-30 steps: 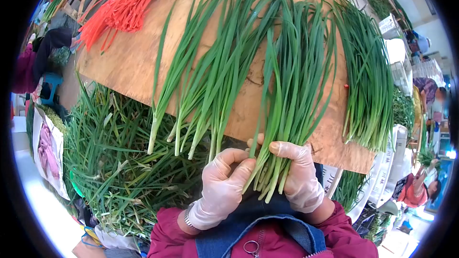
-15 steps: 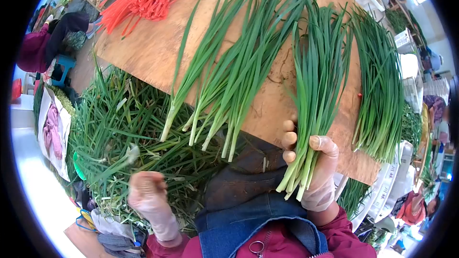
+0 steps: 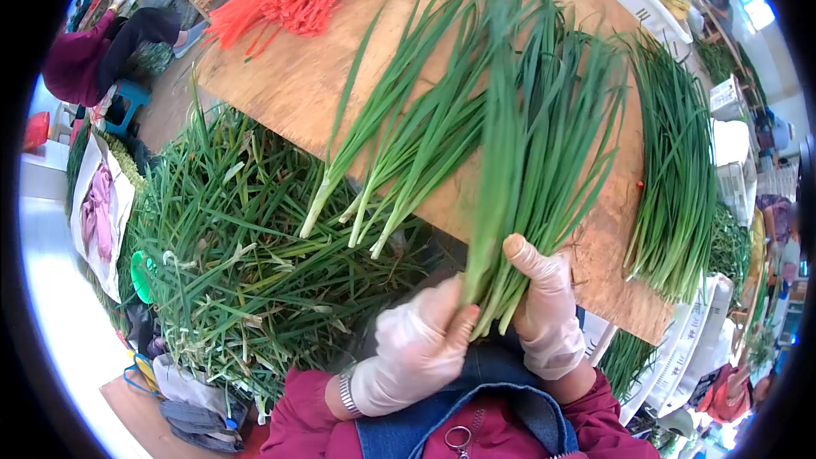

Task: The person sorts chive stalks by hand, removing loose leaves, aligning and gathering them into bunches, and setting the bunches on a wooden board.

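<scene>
In the head view, a bunch of garlic chives (image 3: 544,178) rests in my right hand (image 3: 548,310), its thumb across the pale stem ends. My left hand (image 3: 421,344) pinches a few more chive stalks (image 3: 489,229), blurred by motion, against the left side of that bunch. Thin whitish gloves cover both hands. Left of them, loose chives (image 3: 408,144) lie fanned on the wooden board (image 3: 272,110), their white ends over its near edge. A thicker pile of chives (image 3: 676,170) sits along the board's right side. My right fingers behind the bunch are hidden.
Red plastic ties (image 3: 297,4) lie at the board's far left. A big heap of chive leaves and trimmings (image 3: 229,246) fills the space left of my lap. White crates (image 3: 680,357) stand at the right. Another person (image 3: 85,59) sits at the upper left.
My left hand has come from over the trimmings heap to the bunch, and now grips stalks there. Fewer loose stalks lie on the board; the bunch looks fuller. The view has shifted slightly.
</scene>
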A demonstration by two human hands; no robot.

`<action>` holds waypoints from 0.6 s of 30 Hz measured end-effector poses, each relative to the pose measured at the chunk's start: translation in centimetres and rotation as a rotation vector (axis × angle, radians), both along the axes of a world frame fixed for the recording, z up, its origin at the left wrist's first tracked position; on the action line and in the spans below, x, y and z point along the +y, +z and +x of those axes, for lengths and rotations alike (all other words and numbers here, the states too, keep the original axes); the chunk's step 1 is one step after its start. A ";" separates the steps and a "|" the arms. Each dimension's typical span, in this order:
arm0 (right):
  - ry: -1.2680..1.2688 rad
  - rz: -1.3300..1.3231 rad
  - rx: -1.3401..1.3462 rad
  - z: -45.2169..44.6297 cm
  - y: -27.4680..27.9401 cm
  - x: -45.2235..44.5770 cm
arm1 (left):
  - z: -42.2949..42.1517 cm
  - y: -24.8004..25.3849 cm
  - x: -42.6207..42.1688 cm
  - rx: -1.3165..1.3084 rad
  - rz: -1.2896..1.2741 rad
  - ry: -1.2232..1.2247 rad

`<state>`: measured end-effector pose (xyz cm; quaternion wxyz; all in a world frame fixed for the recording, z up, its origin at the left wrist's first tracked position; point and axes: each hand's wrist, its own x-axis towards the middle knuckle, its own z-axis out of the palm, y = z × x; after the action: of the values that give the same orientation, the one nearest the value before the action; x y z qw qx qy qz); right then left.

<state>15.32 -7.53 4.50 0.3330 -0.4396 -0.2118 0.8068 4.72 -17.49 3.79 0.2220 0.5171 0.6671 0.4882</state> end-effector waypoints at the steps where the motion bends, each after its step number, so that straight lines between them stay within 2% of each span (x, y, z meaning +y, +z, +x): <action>1: 0.014 0.012 0.022 -0.2 0.0 -0.2 | 0.3 0.3 -0.1 0.127 -0.058 -0.053; 2: 0.042 -0.004 0.020 -0.2 0.1 -0.2 | 0.6 -0.7 0.0 0.165 0.022 -0.057; 6: 0.089 -0.081 0.027 0.0 0.5 0.1 | -1.6 0.9 0.0 0.222 0.005 -0.217; 7: 0.069 -0.111 0.145 0.2 0.5 0.3 | -2.6 1.1 -0.1 0.277 0.019 -0.180; 9: 0.026 -0.169 0.385 0.9 0.5 0.7 | -3.7 0.0 0.3 0.470 0.113 0.211; 10: 0.021 -0.142 0.440 1.1 1.5 0.7 | -4.0 -0.1 0.9 0.564 0.008 0.269; 11: 0.012 -0.153 0.612 1.5 1.6 0.6 | -4.3 -0.2 1.4 0.655 -0.100 0.327; 12: 0.039 -0.124 0.631 1.7 2.3 0.6 | -4.7 -1.0 1.7 0.707 -0.234 0.293; 14: 0.039 -0.102 0.670 1.9 2.9 0.6 | -4.8 -2.5 1.7 0.633 -0.198 0.264; 15: 0.029 -0.100 0.567 1.7 2.5 0.6 | -4.8 -2.8 1.7 0.595 -0.177 0.245; 16: 0.018 -0.100 0.464 1.3 1.9 0.8 | -4.8 -2.9 1.5 0.297 -0.067 0.262; 17: 0.009 -0.102 0.361 1.1 1.2 0.9 | -4.8 -2.8 0.9 -0.207 -0.216 0.233; 18: 0.011 -0.162 0.302 1.3 0.1 0.8 | -5.0 -1.5 0.9 -0.588 -0.282 0.218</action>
<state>16.58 -6.75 4.64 0.3204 -0.3376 -0.0961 0.8799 -0.28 -16.57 2.30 0.4206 0.2442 0.6869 0.5400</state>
